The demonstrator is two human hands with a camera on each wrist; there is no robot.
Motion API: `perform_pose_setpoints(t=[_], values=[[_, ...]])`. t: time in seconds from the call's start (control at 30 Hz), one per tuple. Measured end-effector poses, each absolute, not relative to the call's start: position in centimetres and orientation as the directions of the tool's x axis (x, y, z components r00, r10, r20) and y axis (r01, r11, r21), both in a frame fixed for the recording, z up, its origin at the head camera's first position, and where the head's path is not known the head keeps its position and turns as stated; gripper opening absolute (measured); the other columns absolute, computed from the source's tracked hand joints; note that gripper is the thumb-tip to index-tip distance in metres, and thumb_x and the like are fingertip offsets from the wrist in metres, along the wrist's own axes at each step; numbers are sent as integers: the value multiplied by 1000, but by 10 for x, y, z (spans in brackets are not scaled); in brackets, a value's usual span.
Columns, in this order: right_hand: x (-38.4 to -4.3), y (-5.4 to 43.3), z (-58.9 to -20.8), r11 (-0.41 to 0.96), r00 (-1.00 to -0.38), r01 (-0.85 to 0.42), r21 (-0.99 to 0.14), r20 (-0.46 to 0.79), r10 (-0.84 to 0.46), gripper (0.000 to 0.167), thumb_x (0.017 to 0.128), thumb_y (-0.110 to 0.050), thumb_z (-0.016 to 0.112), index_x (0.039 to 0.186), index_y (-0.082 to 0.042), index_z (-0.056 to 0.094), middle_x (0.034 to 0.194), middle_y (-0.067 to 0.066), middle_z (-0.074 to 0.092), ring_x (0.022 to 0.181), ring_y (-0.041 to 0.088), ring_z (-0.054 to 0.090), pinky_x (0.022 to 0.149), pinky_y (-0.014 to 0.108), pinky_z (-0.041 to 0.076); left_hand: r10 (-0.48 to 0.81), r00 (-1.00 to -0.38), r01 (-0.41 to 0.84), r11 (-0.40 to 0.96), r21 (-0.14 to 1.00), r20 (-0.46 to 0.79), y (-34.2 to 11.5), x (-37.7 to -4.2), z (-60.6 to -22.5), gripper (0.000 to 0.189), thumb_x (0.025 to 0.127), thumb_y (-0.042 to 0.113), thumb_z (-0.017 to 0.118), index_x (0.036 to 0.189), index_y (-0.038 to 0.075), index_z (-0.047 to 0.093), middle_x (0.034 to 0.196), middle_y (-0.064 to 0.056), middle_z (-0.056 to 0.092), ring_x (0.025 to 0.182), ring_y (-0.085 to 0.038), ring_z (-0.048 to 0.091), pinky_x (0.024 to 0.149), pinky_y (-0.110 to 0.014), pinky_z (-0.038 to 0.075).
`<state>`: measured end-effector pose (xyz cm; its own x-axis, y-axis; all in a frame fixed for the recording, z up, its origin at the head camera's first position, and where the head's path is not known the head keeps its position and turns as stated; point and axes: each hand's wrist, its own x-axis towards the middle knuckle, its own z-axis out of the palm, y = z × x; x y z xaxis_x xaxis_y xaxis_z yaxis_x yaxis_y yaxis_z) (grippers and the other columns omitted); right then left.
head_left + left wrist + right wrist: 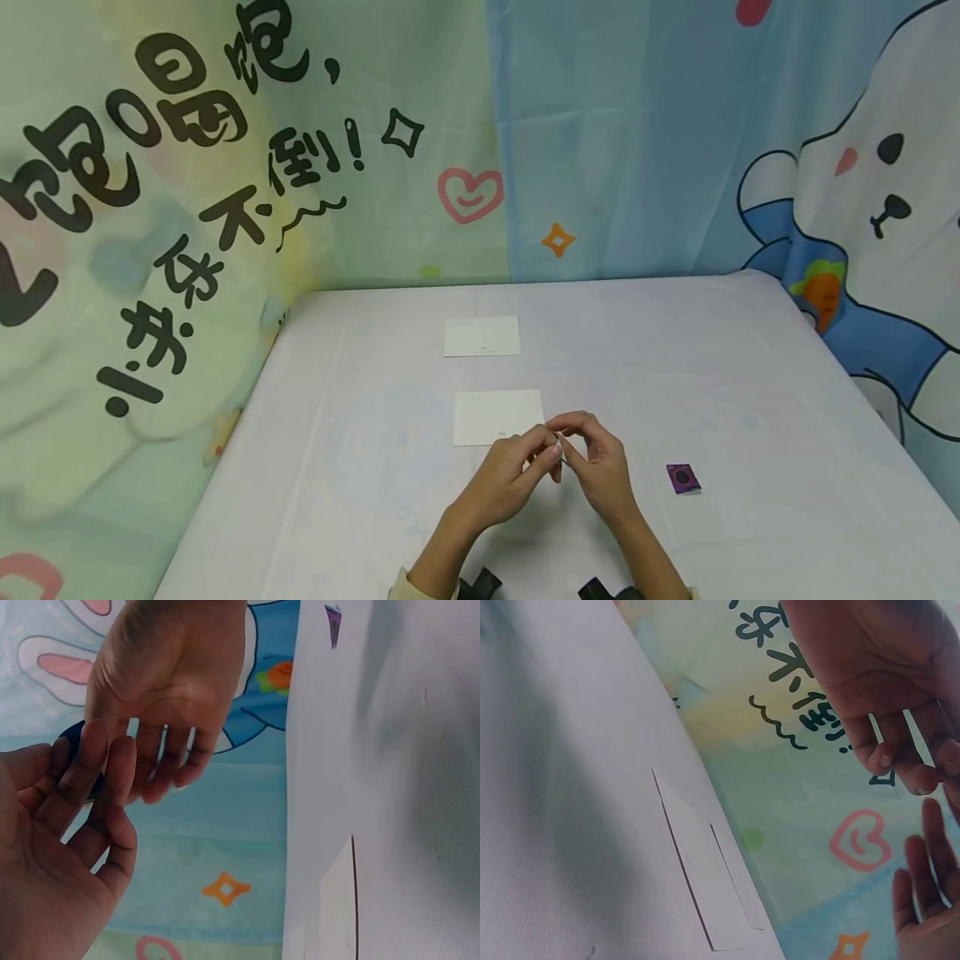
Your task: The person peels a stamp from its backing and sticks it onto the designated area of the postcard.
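In the head view my left hand (506, 479) and right hand (600, 467) meet over the table, fingertips together. Between them is a small thin piece (73, 738), dark blue with a curved edge in the left wrist view. The left hand (64, 840) pinches it with thumb and fingers. The right hand (169, 682) grips it from the other side, its fingers bent. Most of the piece is hidden by fingers, so its exact kind does not show. In the right wrist view, the left hand (885, 682) and right hand (930, 900) hide it.
A white card (497, 417) lies just beyond the hands, and another white card (482, 337) farther back. To the right is a small purple square packet (683, 478) with a dark round mark. A printed curtain (600, 150) stands behind the white-covered table (360, 500).
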<state>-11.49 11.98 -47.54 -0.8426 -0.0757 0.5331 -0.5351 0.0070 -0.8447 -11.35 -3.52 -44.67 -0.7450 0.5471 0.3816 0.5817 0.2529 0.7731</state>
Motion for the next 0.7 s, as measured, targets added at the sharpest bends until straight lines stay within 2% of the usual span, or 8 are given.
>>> perform_pose_setpoints(t=[0.2,0.4,0.7], values=[[-113,121,-473,-73,-828,-551,-831,556,-76,15,82,19,55,94,11,58,92,5,62,91,13,57,85,22,42,552,-735,597,253,761,393,-35,-114,-446,20,101,23,39,90,15,53,72,11,59,66,3,51,58,-16,42],[-111,121,-471,-53,-828,-553,-831,556,-73,14,83,18,54,95,12,57,93,5,62,91,12,57,87,21,41,540,-747,581,248,775,388,-37,-116,-446,21,101,24,38,91,13,54,72,10,60,66,2,51,57,-19,43],[-109,124,-471,-31,-848,-523,-852,524,-83,16,85,15,52,97,7,61,95,7,65,94,16,59,88,24,42,522,-745,600,251,760,416,-42,-119,-444,20,101,23,37,93,15,53,74,9,61,69,1,53,61,-17,44]])
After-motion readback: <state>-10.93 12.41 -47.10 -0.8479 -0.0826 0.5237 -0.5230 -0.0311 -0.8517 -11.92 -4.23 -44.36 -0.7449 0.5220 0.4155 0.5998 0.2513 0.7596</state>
